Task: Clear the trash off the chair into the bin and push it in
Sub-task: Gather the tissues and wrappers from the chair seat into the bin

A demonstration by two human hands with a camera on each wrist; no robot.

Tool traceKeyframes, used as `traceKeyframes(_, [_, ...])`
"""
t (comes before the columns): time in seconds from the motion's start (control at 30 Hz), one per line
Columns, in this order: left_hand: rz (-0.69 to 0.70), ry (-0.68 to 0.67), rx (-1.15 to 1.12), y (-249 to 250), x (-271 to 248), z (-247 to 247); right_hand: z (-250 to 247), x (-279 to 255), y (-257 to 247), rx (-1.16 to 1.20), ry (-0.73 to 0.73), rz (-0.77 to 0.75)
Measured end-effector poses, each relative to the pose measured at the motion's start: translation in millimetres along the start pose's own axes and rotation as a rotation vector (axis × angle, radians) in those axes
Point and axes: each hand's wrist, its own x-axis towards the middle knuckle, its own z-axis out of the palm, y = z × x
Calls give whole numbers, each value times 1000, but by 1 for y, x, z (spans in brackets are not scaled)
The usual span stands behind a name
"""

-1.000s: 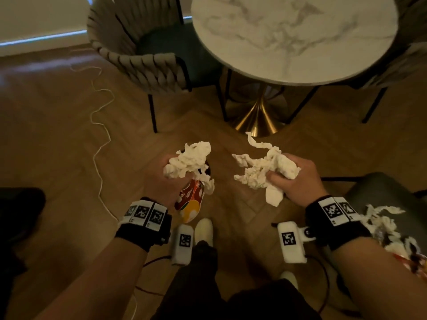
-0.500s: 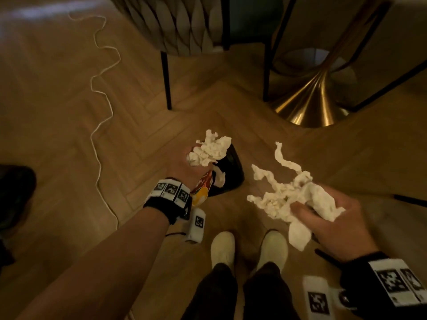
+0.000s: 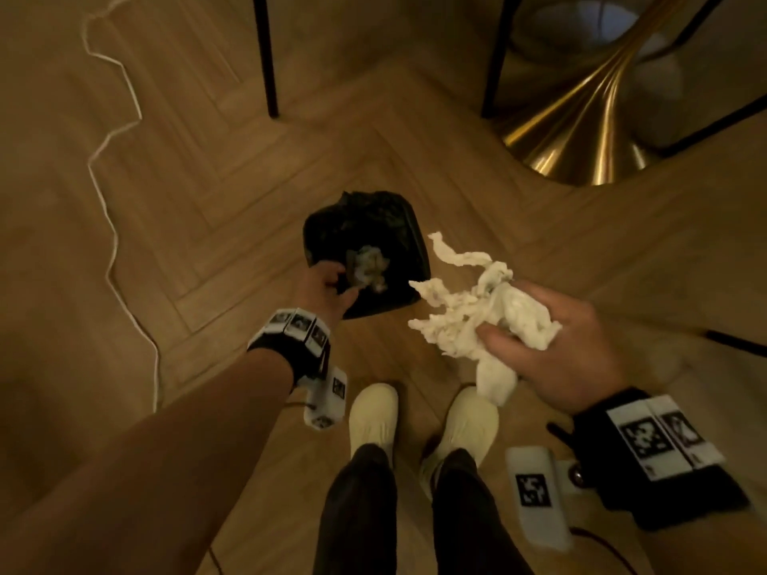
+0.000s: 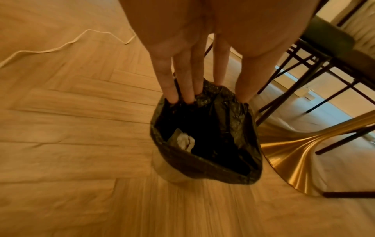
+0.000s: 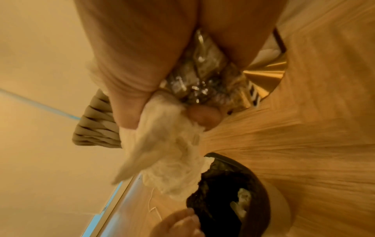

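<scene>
A small bin [image 3: 401, 221] with a black liner stands on the wood floor just ahead of my feet. Crumpled white tissue [image 3: 368, 265] lies inside it, also seen in the left wrist view as tissue [image 4: 185, 141] down in the bin [image 4: 205, 170]. My left hand [image 3: 337, 285] hangs empty over the near rim, its fingers [image 4: 169, 89] straight and pointing down at the liner's edge. My right hand [image 3: 504, 325] grips a wad of white tissue [image 3: 469, 313] to the right of the bin, slightly above it. In the right wrist view the wad [image 5: 168, 154] and a shiny foil wrapper [image 5: 202, 69] sit in that hand.
A gold table base [image 3: 581, 130] flares beyond the bin at the right. Black chair legs [image 3: 265, 56] stand behind it. A white cord [image 3: 110, 209] snakes over the floor at the left. My two pale shoes [image 3: 373, 412] are close behind the bin.
My left hand has let go of its tissue and the colourful wrapper, and tissue now lies in the bin. The right hand has come closer to the bin, still holding its wad.
</scene>
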Motion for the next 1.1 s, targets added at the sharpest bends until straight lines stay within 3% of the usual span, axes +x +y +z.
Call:
traceKeyframes(0.17, [-42, -160, 143, -23, -67, -32, 42, 47, -37, -29, -55, -57])
traceKeyframes(0.27, [-41, -215, 161, -51, -89, -39, 89, 101, -6, -231, -109, -49])
traceKeyframes(0.43, [-66, -170, 62, -97, -110, -38, 155, 180, 67, -700, -360, 102])
traceKeyframes(0.6, [-89, -158, -27, -100, -118, -40, 162, 193, 63, -551, -409, 149])
traceKeyframes(0.73, [-102, -149, -51, -65, -116, -50, 134, 163, 32, -606, -371, 115])
traceKeyframes(0.87, [-14, -108, 41, -4, -137, -81, 82, 92, -10, -598, -369, 183])
traceKeyframes(1.1, [201, -332, 245, 123, -225, -146, -37, -94, -105, -563, -264, 322])
